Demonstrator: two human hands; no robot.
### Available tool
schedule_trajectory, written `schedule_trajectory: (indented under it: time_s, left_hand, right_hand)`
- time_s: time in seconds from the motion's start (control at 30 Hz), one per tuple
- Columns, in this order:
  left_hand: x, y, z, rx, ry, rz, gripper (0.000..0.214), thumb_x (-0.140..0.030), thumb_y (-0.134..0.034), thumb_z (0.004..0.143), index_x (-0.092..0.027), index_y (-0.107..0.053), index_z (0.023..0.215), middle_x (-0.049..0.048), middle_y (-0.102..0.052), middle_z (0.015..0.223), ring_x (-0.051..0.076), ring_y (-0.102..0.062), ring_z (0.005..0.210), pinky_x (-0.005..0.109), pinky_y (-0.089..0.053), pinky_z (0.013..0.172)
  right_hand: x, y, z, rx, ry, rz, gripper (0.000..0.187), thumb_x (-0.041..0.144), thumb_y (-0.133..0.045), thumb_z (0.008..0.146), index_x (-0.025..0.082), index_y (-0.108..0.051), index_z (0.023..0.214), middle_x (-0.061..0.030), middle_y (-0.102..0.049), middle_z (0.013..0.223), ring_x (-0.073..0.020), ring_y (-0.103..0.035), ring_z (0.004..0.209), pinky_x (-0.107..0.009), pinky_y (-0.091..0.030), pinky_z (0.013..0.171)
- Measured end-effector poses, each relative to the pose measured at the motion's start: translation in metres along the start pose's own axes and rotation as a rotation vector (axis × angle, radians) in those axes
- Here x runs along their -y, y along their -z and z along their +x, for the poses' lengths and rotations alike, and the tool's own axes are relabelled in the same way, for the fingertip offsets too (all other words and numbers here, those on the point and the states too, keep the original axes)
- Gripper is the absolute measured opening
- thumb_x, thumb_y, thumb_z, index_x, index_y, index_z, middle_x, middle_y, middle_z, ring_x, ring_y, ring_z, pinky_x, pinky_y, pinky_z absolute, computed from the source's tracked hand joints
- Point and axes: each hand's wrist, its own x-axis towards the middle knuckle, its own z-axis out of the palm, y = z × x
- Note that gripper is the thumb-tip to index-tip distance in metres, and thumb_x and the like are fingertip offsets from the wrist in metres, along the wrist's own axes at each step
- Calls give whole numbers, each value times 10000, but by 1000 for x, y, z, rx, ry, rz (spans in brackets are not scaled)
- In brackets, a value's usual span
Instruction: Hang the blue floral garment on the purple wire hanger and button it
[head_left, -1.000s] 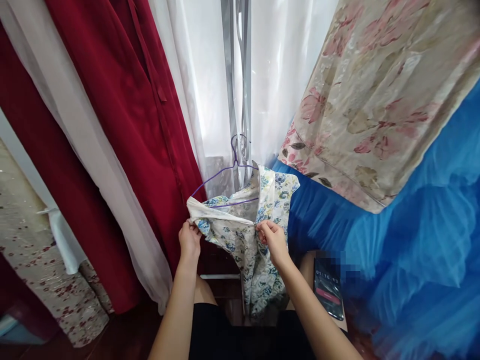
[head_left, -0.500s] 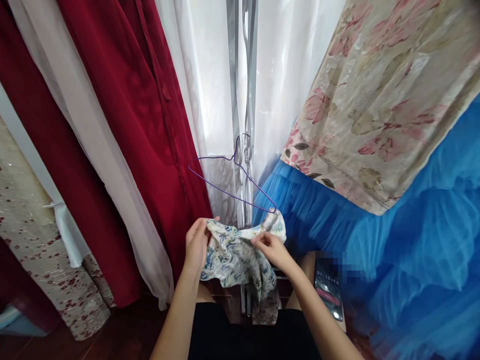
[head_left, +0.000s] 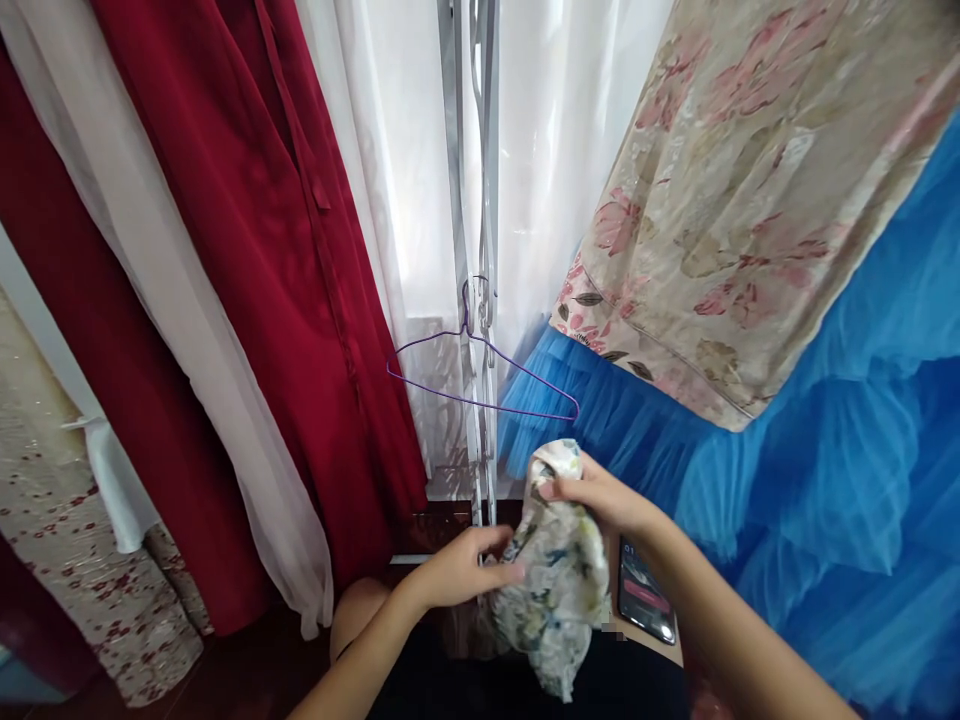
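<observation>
A crumpled floral cloth garment (head_left: 559, 575), white with blue, green and yellow print, hangs bunched above my lap. My right hand (head_left: 604, 492) is closed on its upper end, thumb in front and fingers mostly behind the fabric. At the garment's left edge, my left hand (head_left: 469, 568) has its thumb over the cloth, its fingertips curled in at the side and slightly blurred. A purple wire hanger (head_left: 484, 402) hangs bare just above and beyond both hands, its hook at the metal stand.
The metal stand (head_left: 487, 200) rises before white drapery (head_left: 570, 150). Red fabric (head_left: 315, 330) hangs to the left; a beige floral cloth (head_left: 720, 230) and blue tulle (head_left: 810, 470) hang to the right. A phone (head_left: 646, 590) lies on my right thigh.
The garment has come off the hanger's right corner and is bunched lower and to the right. Both hands moved right with it. The hanger swung slightly and now hangs free of cloth.
</observation>
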Motion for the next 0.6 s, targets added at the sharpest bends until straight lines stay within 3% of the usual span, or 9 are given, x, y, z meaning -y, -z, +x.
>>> schedule_trajectory:
  time_s: [0.07,0.1,0.23,0.33,0.47,0.6]
  left_hand:
    - [5,-6,-4,-16,-19,105,333,-440,-721,855,-199,-677,1080,74,-656,1090,266,-608,1086,421,-458,1021]
    - [4,-9,-4,-66,-59,127,376,-417,-747,836,-215,-653,1139,80,-636,1156,269,-589,1137,423,-438,1052]
    - [-22,-13,5,-283,-216,59,844,-361,-814,783,-318,-357,1491,104,-444,1502,287,-435,1381,441,-314,1179]
    - [-43,-16,12,-252,-225,33,677,-385,-777,819,-289,-499,1429,84,-592,1374,288,-549,1263,404,-408,1098]
    - [-46,-11,7,-261,-183,202,363,-445,-731,847,-186,-738,1101,92,-718,1070,270,-646,1001,356,-484,921]
    - [-33,17,-8,-365,-145,401,344,-486,-738,819,-172,-692,685,34,-620,707,184,-565,714,294,-449,709]
  right_hand:
    - [23,12,-3,63,14,-91,241,327,-778,673,179,-595,723,27,-530,644,-116,-436,567,-225,-360,525]
    - [33,14,-3,108,24,-140,208,311,-753,691,177,-595,713,26,-524,641,-115,-430,568,-224,-354,524]
    - [55,-2,-3,417,15,-319,77,238,-683,773,165,-658,770,23,-535,670,-116,-426,602,-227,-368,556]
    - [59,-15,-8,561,1,-367,98,247,-676,815,154,-704,808,14,-574,697,-118,-451,617,-230,-409,585]
    - [69,-9,-21,509,-12,-390,194,292,-697,834,137,-756,935,-13,-656,761,-130,-525,629,-232,-451,594]
    - [80,24,-23,290,34,-496,175,291,-768,767,133,-775,843,-22,-686,719,-146,-568,602,-235,-462,557]
